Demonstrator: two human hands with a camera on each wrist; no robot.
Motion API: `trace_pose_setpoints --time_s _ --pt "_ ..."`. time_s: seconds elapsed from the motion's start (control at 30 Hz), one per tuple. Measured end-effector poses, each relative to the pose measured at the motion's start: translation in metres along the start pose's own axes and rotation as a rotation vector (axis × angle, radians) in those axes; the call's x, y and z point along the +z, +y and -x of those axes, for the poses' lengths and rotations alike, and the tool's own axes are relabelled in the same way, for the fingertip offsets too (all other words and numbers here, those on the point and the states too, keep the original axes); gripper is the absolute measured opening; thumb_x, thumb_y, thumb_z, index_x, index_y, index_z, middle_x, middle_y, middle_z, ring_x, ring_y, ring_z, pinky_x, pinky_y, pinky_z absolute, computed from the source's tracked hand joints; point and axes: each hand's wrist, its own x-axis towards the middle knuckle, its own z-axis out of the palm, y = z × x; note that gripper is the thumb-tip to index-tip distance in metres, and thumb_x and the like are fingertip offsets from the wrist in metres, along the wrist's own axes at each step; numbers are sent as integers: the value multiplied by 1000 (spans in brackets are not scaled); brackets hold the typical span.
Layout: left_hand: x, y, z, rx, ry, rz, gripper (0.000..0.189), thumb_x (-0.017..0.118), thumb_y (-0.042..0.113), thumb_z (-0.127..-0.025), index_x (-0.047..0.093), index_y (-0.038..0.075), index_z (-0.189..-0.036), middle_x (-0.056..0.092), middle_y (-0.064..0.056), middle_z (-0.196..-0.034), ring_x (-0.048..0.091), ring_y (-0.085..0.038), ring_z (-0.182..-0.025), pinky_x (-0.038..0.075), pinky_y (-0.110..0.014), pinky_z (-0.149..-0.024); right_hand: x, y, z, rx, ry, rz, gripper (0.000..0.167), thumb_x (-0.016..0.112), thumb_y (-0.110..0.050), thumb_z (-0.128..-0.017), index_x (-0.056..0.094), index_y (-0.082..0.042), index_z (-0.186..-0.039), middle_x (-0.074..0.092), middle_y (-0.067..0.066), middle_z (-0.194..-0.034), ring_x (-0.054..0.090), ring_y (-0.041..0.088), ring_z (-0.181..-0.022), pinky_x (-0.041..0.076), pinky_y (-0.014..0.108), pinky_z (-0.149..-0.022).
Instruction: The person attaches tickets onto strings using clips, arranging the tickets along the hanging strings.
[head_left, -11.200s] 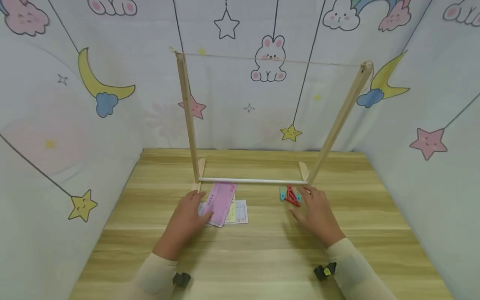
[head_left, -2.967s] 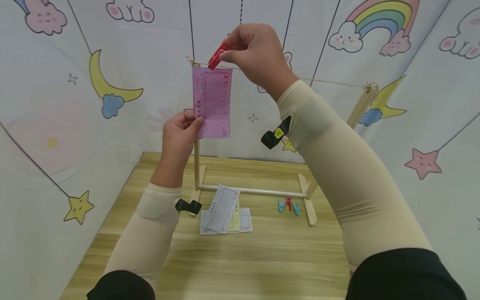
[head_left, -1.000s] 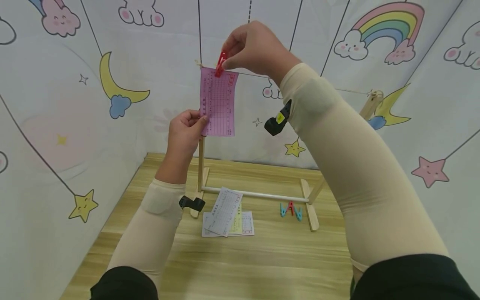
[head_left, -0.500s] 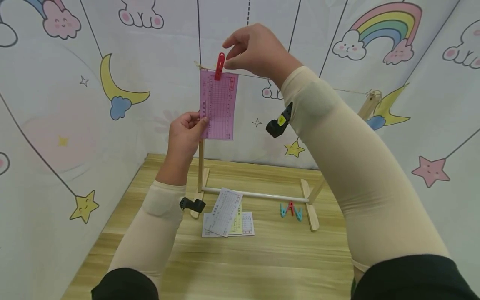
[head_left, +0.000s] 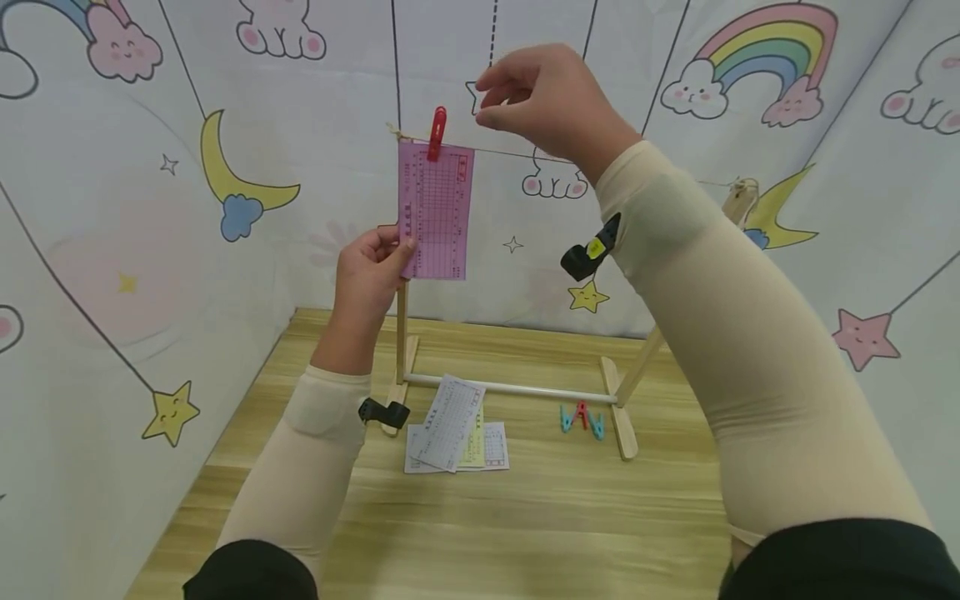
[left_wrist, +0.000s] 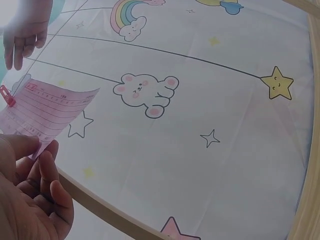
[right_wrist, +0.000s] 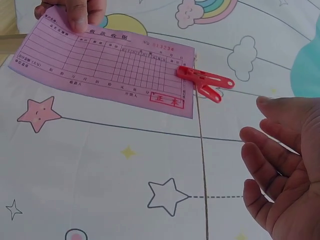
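Observation:
A pink receipt slip (head_left: 437, 212) hangs from the string (head_left: 517, 155) near the left post. One red clothespin (head_left: 437, 133) bites its top edge and the string, plain in the right wrist view as the red clothespin (right_wrist: 202, 80). My left hand (head_left: 367, 271) pinches the slip's lower left edge between thumb and fingers, as the left wrist view also shows. To the right of the clothespin, apart from it, my right hand (head_left: 551, 100) hovers with loosely bent fingers and nothing between them.
A wooden frame with a left post (head_left: 402, 333), a right post (head_left: 641, 367) and a white crossbar (head_left: 517, 390) stands on the table (head_left: 525, 525). Before it lie a white slip (head_left: 448, 423), a yellow slip (head_left: 472, 446) and several clothespins (head_left: 581, 419), blue and red.
From the pile, the pink slip has come up to the string. The red clothespin now grips it there; my right hand has let go and drawn off to the right. My left hand keeps its pinch.

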Motion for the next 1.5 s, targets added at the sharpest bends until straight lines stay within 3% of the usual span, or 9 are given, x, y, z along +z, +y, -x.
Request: trace_pose_setpoints --time_s 0.33,0.7,0.9,1.03,1.17,1.3,1.5 --pt "0 -11 2 -1 20 -31 27 74 28 -99 72 7 -116 70 -7 -96 57 -13 -70 54 -26 -66 -22 38 25 26 82 53 42 68 -44 -99 71 -20 -133 70 -2 -122 59 10 -110 49 25 -95" --pt "-7 -35 13 -45 3 -86 26 73 31 -99 70 9 -113 75 -4 -96 58 -17 -72 44 -20 -56 -46 85 75 54 205 18 40 67 -47 -99 75 -17 -124 72 -1 -113 61 13 -100 49 23 -85" --pt "-9 -51 24 -57 -10 -160 25 72 28 -100 71 7 -114 74 -6 -99 64 -23 -80 52 -24 -65 -50 115 103 101 241 -48 38 70 -46 -98 77 -16 -120 74 -1 -108 60 16 -96 47 23 -79" --pt "-9 -71 36 -66 -33 -254 27 71 29 -100 72 6 -114 74 -8 -100 66 -23 -86 57 -32 -75 -43 140 125 115 256 -49 38 71 -47 -97 78 -15 -116 74 -3 -105 61 15 -93 47 22 -76" --pt "-7 -100 54 -97 -69 -340 28 70 30 -100 72 6 -115 73 -12 -103 67 -25 -86 56 -34 -73 -26 169 152 134 267 -101 37 71 -44 -98 78 -12 -114 75 -4 -105 64 14 -96 49 19 -79" --pt "-4 -127 73 -154 -100 -444 26 70 33 -100 73 12 -115 72 -8 -106 67 -23 -91 55 -33 -72 0 197 178 185 237 -174 37 70 -43 -99 77 -9 -115 76 -6 -106 66 14 -98 51 16 -81" --pt "2 -147 86 -140 -138 -605 21 71 32 -99 73 15 -111 72 -2 -104 66 -22 -94 56 -40 -79 44 231 210 249 176 -187 38 68 -43 -101 76 -8 -115 76 1 -105 66 17 -94 52 19 -76"
